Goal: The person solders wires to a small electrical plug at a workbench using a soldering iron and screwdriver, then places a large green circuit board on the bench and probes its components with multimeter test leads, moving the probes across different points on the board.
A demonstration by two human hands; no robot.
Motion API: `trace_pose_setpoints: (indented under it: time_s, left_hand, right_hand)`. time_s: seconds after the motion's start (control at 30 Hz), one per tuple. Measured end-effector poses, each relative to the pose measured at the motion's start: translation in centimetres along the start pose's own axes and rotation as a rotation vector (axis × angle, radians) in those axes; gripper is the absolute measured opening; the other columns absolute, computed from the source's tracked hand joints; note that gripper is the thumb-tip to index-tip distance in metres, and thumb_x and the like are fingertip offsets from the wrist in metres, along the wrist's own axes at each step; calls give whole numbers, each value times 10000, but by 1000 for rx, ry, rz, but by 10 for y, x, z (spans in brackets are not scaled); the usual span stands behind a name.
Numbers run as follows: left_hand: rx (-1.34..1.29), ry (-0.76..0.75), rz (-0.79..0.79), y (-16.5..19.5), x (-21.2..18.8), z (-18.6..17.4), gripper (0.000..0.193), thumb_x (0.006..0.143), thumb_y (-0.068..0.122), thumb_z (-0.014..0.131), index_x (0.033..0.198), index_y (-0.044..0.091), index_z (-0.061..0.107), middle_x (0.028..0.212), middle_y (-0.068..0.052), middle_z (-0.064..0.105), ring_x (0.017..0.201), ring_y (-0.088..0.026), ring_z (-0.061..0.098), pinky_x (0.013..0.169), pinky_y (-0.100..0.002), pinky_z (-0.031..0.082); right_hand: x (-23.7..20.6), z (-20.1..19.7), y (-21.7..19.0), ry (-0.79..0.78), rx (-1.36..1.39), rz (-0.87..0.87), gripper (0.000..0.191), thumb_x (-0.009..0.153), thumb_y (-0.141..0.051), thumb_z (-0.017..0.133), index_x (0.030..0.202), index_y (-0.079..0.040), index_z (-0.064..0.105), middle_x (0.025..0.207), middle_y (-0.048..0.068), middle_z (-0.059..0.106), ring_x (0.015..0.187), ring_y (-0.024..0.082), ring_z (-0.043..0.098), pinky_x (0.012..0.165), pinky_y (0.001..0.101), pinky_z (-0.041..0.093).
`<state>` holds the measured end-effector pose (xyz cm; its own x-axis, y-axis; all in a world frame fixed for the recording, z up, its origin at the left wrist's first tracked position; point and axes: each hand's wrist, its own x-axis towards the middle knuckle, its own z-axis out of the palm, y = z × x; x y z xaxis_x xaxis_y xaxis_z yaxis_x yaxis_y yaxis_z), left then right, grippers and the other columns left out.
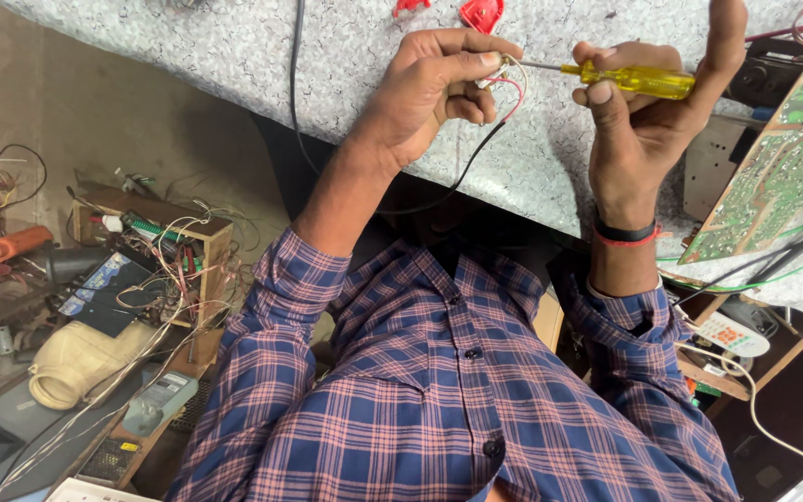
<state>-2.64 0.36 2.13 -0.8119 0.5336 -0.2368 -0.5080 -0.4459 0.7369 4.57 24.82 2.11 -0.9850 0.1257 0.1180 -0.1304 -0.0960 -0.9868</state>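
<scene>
The screwdriver point(620, 78) has a translucent yellow handle and a thin bare metal shaft. Its long axis runs roughly level across the speckled grey tabletop point(234, 56), tip toward the left hand point(439, 88). The right hand point(648, 102) is closed around the handle. The left hand pinches a small part with red and black wires point(490, 125) at the tip, above the tabletop's near edge. A green circuit board point(783, 167) leans at the right.
</scene>
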Motion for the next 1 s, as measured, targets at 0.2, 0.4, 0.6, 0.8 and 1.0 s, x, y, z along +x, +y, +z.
trace_pose_setpoints:
  time_s: [0.2, 0.4, 0.6, 0.8, 1.0]
  left_hand:
    - [23, -1, -9, 2, -1, 0, 257, 1012, 110, 657, 1192, -59, 731, 865, -76, 714, 714, -136, 725, 644, -236, 582]
    - [53, -13, 20, 3, -3, -1, 256, 1008, 111, 652, 1177, -64, 732, 865, -89, 727, 713, -139, 735, 637, -231, 585]
    - [94, -11, 42, 4, -2, -1, 247, 988, 90, 654, 1149, -80, 733, 855, -112, 739, 705, -156, 754, 650, -251, 641]
    - [50, -5, 38, 4, -2, 0, 250, 989, 98, 670, 1158, -75, 732, 864, -109, 733, 724, -155, 757, 657, -246, 627]
    - [72, 8, 36, 5, -5, -1, 239, 981, 92, 677, 1147, -67, 743, 879, -121, 750, 717, -146, 747, 669, -258, 637]
  right_hand:
    - [0, -5, 4, -49, -48, -50, 886, 1145, -63, 794, 1668, -228, 98, 1056, 142, 662, 801, 219, 651, 1019, 394, 581]
    - [2, -5, 1, -48, -61, -23, 874, 1119, -67, 772, 1658, -202, 98, 1063, 152, 670, 811, 220, 660, 991, 393, 557]
    - [4, 0, 3, -93, -196, -168, 790, 1140, -19, 747, 1658, -233, 190, 1064, 174, 690, 855, 243, 680, 952, 379, 573]
    - [3, 8, -1, -7, -156, -91, 821, 1141, -52, 794, 1653, -185, 166, 1166, 197, 718, 928, 237, 707, 860, 346, 605]
    - [4, 18, -13, 92, -86, 65, 943, 1028, -100, 839, 1643, -142, 126, 1189, 231, 721, 949, 268, 738, 825, 353, 590]
